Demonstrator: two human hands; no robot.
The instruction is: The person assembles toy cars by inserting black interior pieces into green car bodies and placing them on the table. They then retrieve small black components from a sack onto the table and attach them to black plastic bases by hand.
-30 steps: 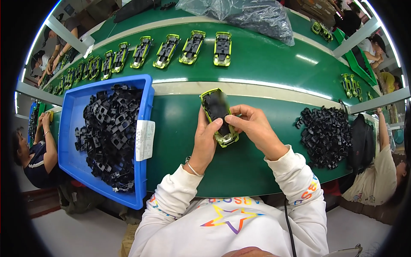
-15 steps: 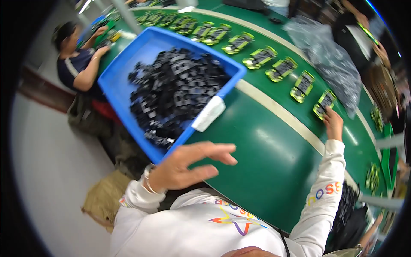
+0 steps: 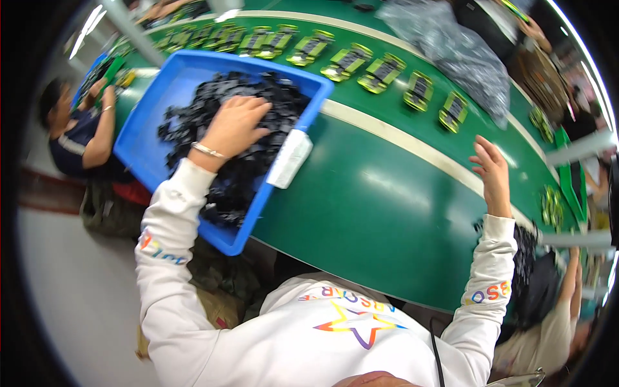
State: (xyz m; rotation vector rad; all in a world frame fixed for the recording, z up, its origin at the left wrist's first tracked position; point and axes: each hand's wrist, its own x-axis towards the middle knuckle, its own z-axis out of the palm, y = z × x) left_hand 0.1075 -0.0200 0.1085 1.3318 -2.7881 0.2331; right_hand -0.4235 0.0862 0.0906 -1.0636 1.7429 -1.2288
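Observation:
My left hand (image 3: 237,128) is over a heap of small black plastic parts (image 3: 213,90) in a blue bin (image 3: 138,116). Its fingers stretch out across the heap with the thumb apart, and nothing shows in its grasp. The undersides of the fingers are hidden. At the right, my right hand (image 3: 493,175) hovers above the green bench (image 3: 374,213), fingers spread and holding nothing. The nearest piece to it is a yellow-green frame with a black middle (image 3: 453,111), lying flat at the end of a curved row of similar pieces.
Crumpled clear plastic sheeting (image 3: 451,51) lies beyond the row. A pale strip (image 3: 393,138) runs along the bench. At the far left a co-worker (image 3: 84,135) handles something green. More black parts (image 3: 525,258) are piled at the right, near another person's arm (image 3: 567,284).
My left hand has moved from the bin's near corner to over the black parts. My right hand has come away from the last yellow-green piece. The view has shifted.

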